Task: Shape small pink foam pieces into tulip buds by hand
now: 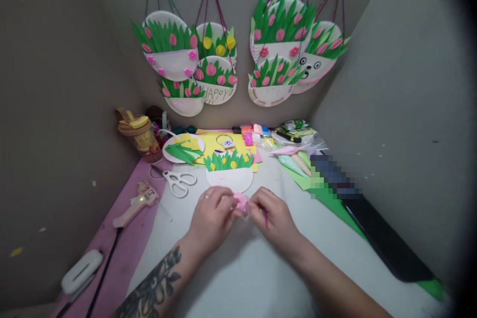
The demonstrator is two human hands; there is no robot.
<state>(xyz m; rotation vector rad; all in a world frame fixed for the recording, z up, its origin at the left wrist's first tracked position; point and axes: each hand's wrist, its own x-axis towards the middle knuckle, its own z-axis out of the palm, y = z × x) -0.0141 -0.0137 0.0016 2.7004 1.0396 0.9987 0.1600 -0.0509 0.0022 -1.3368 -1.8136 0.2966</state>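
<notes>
Over the white table top, my left hand (213, 214) is closed on a small pink packet (241, 202) that looks wrapped in see-through plastic. My right hand (275, 214) pinches at the packet's right edge. A thin magenta stick-like thing (266, 219) pokes out from the curled fingers of that hand; its kind is hard to make out. Just beyond both hands lies a half-covered paper plate (228, 180) with green paper grass and yellow paper tulips.
Scissors (179, 182), a pink glue gun (137, 204) and a lidded tumbler (140, 134) stand or lie on the left. Coloured packets (249, 135) and piping bags (294, 163) are at the back right, near a long black object (383, 243). Decorated paper plates (170, 62) hang on the wall.
</notes>
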